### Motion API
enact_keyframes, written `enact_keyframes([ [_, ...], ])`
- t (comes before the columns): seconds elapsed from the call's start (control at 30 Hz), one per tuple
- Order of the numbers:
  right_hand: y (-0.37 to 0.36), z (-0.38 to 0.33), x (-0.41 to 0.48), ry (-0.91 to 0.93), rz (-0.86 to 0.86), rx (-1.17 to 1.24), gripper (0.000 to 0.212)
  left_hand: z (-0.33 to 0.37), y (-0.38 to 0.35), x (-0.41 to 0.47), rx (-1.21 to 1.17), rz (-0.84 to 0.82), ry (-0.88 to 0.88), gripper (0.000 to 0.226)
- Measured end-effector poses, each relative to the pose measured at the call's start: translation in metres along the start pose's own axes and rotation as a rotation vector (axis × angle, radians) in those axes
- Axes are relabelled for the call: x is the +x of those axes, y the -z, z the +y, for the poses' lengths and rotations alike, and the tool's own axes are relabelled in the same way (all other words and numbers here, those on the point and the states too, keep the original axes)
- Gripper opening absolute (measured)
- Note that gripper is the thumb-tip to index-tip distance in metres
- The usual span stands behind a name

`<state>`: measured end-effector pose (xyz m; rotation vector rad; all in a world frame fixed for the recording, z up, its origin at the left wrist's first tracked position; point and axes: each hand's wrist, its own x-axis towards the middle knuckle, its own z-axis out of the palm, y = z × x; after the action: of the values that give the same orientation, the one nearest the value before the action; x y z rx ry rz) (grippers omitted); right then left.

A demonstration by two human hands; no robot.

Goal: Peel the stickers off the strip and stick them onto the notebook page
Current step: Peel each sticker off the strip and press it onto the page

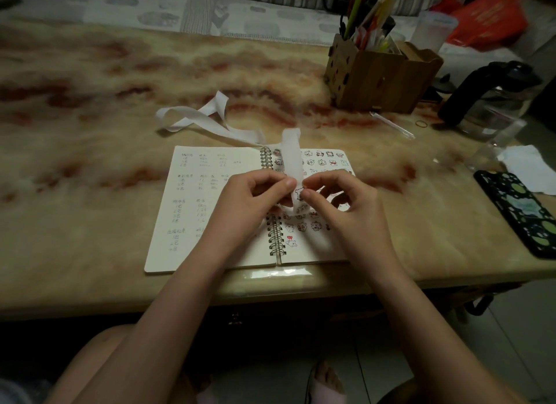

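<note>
The strip (pixel 291 154) ran far-to-near above the notebook page (pixel 325 247); the left hand (pixel 252 199) pinched it, the right hand (pixel 340 205) pinched the sticker (pixel 299 192) alongside.

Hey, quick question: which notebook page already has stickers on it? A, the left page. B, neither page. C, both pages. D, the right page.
D: rows of small cartoon stickers sit on the right page, while the left page carries only handwriting.
</note>
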<state>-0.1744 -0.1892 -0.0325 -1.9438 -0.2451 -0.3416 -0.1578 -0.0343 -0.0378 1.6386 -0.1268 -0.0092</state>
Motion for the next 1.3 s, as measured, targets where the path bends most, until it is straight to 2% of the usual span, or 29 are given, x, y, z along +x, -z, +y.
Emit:
enact_keyframes([
  [0.43,0.002,0.0,0.001,-0.031,-0.016,-0.008,0.005,0.003,-0.002,-0.001,0.014,-0.001,0.015,0.009],
  [0.63,0.001,0.004,0.0,0.087,-0.055,-0.189,0.005,0.002,-0.002,-0.001,0.024,0.014,0.031,0.011],
  [0.8,0.005,-0.001,-0.002,0.101,-0.067,-0.111,0.004,0.002,-0.001,-0.001,-0.027,0.044,0.067,0.009],
  [1.0,0.018,-0.011,-0.001,-0.12,-0.142,0.146,0.004,0.001,0.001,-0.001,-0.02,0.083,0.072,0.011],
  [1.13,0.025,-0.005,-0.001,-0.364,-0.274,0.129,0.011,0.001,0.001,0.001,-0.017,0.087,0.07,0.011],
  [1.3,0.027,-0.004,-0.002,-0.488,-0.337,0.07,0.013,-0.001,0.001,0.001,-0.021,0.094,0.075,0.011],
])
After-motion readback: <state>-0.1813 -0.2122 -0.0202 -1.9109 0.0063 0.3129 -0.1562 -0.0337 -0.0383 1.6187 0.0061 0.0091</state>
